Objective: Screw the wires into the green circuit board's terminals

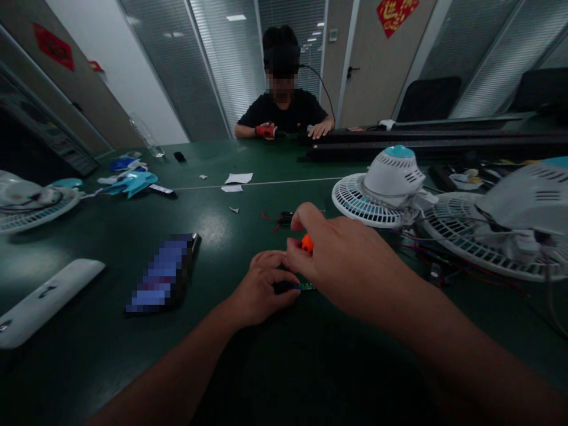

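Note:
Near the middle of the green table, my left hand (266,287) is closed on the left end of a small green circuit board (306,286), its thumb and fingers at the board's edge. Just above, my right hand (335,251) has its fingers curled around a small orange object (306,242), mostly hidden by the fingers. The right wrist covers the board's right side. Behind the hands lie thin black parts with red wires (286,218).
White fan housings (393,177) with loose wires stand at the right. A phone (162,275) and a long white device (48,302) lie left. Paper scraps (239,178) lie ahead. Across the table, a person (288,112) holds a red-and-black tool near black rails (399,142).

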Available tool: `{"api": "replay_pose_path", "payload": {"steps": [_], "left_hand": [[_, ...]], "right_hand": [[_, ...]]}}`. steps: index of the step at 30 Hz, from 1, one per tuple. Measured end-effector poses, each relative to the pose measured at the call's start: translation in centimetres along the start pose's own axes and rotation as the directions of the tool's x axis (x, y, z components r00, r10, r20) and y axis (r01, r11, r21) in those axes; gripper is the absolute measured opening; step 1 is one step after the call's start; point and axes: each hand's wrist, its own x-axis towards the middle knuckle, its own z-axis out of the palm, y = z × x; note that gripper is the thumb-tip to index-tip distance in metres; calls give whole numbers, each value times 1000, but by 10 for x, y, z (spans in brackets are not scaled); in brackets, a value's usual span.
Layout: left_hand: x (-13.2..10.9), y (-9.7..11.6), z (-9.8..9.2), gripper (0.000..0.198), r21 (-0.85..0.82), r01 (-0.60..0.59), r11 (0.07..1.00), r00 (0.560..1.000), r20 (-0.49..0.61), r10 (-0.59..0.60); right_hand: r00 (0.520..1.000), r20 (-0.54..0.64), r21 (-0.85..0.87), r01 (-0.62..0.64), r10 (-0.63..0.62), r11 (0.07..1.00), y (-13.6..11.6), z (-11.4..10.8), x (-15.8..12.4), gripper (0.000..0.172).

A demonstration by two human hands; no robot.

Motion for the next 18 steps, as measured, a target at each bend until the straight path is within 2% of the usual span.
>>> {"api": "replay_pose_path", "payload": {"steps": [18], "left_hand": [[0,1,-1,18,9,4,1000,1000,27,-4]], "right_hand": [[1000,-5,115,-4,5,993,1,1,0,26]]}}
